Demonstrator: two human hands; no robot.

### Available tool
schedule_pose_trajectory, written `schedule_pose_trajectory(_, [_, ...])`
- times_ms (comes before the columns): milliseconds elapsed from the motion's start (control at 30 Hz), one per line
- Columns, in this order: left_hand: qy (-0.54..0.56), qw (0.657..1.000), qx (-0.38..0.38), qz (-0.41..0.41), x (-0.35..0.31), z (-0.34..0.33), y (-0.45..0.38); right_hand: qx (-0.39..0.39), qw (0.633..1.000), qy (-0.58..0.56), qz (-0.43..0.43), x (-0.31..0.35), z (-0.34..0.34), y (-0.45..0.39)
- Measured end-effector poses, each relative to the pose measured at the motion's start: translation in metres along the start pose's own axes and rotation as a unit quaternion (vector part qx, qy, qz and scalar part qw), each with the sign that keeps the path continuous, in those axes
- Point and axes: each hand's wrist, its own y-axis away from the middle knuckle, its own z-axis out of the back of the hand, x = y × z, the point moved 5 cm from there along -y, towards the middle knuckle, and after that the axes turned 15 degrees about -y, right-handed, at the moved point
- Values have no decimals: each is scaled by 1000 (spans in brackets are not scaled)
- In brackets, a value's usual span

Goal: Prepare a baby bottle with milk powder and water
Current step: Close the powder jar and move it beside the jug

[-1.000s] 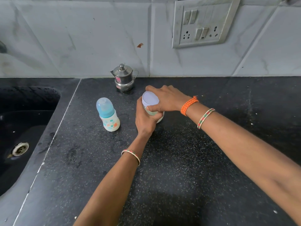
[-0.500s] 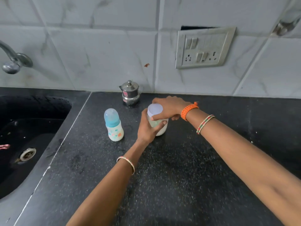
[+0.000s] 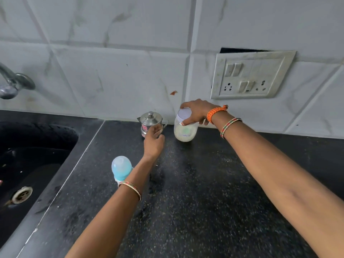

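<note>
**Inspector:** Where did the hands stand?

**Assistant:** The right hand gripped the jar from above, fingers curled round its white lid, at upper centre of the frame. The jar stood upright on the counter, close to the wall, with pale powder inside. The left hand was at the steel pot, just left of the jar; its fingers were on or near the pot's side, and whether they gripped it I could not tell.

**Inspector:** And the bottle?

**Assistant:** The bottle stood capped at centre left, partly behind the left forearm, well apart from the jar and near the counter's left edge.

**Inspector:** Edges and room?

**Assistant:** The sink bordered the counter at left, its drain at lower left and a tap above. The switch plate sat on the wall at upper right. Bare counter lay between the two forearms and to the right of the jar.
</note>
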Motion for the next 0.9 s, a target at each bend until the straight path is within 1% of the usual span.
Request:
schedule_pose_trajectory(100, [23, 1000, 16, -7, -7, -9, 2, 4, 997, 72, 9, -4, -15, -14])
schedule_pose_trajectory(233, [24, 999, 32, -27, -25, -10, 8, -12, 997, 75, 0, -7, -23, -12])
schedule_pose_trajectory(333, [40, 998, 15, -45, -44, 6, 16, -34, 997, 65, -18, -4, -19, 3])
schedule_pose_trajectory(433, [66, 995, -11, -77, -62, 33, 34, -101, 995, 11, -18, 5, -14, 31])
schedule_pose_trajectory(533, [112, 988, -10, -110, -70, 68, 56, -152, 986, -64, 25, 24, -30, 68])
schedule_pose_trajectory(600, [107, 985, -34, -128, -64, 97, 69, -136, 976, -156, 72, 42, -54, 92])
schedule_pose_trajectory(667, [102, 984, -73, -126, -48, 125, 76, -82, 956, -261, 102, 63, -89, 110])
schedule_pose_trajectory(733, [113, 982, -114, -99, -23, 148, 79, -45, 947, -300, 102, 78, -128, 119])
schedule_pose_trajectory(800, [123, 981, -140, -54, 6, 165, 83, -25, 937, -340, 81, 92, -168, 124])
schedule_pose_trajectory(833, [120, 982, -141, -34, 20, 170, 85, -20, 927, -368, 74, 98, -186, 125])
schedule_pose_trajectory(900, [106, 987, -117, 0, 45, 172, 90, -31, 903, -421, 78, 109, -211, 127])
